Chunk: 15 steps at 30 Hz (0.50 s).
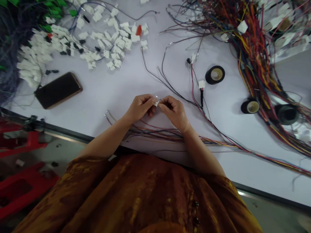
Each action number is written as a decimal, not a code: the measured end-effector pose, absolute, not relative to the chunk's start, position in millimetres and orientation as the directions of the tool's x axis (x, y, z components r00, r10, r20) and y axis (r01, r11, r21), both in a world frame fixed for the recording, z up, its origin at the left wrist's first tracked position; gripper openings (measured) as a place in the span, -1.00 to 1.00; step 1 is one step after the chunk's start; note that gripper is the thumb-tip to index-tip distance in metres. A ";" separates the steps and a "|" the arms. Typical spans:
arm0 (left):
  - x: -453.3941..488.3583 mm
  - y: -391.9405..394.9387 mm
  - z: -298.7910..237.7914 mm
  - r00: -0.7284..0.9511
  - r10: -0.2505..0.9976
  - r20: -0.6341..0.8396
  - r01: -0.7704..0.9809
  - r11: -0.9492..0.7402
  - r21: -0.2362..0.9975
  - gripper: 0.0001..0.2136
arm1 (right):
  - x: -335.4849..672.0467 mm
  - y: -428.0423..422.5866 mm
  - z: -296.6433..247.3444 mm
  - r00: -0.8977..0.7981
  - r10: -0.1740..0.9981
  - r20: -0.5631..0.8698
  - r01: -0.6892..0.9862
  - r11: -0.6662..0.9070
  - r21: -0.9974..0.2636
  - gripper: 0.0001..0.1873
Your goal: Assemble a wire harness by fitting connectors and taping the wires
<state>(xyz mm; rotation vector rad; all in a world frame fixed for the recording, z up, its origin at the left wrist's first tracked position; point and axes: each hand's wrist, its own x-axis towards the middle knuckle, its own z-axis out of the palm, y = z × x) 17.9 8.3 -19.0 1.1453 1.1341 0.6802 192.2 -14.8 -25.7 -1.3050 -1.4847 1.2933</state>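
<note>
My left hand and my right hand meet above the white table, fingers pinched together. Between the fingertips sits a small white connector, held by my left hand. My right hand pinches a thin wire at that connector. A bundle of coloured wires lies on the table under my wrists and runs off to the right.
A pile of white connectors lies at the back left, a dark phone to the left. Black tape rolls sit to the right, beside a big tangle of coloured wires. A red stool stands low left.
</note>
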 end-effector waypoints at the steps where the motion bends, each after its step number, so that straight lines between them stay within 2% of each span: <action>1: 18.5 8.0 -19.5 0.319 0.884 -0.343 0.112 0.324 0.939 -0.73 | 192.1 -15.0 -26.2 -0.180 0.981 -0.074 0.203 -0.037 -0.979 -0.81; 12: 26.7 0.6 -21.5 0.255 0.927 -0.277 0.109 0.257 0.960 -0.78 | 189.2 -17.6 -31.3 -0.128 0.991 0.026 0.257 0.058 -0.965 -0.83; 15: 27.5 0.0 -22.7 0.243 0.924 -0.294 0.080 0.283 0.956 -0.79 | 189.5 -19.4 -32.7 -0.102 0.994 0.037 0.252 0.061 -0.966 -0.84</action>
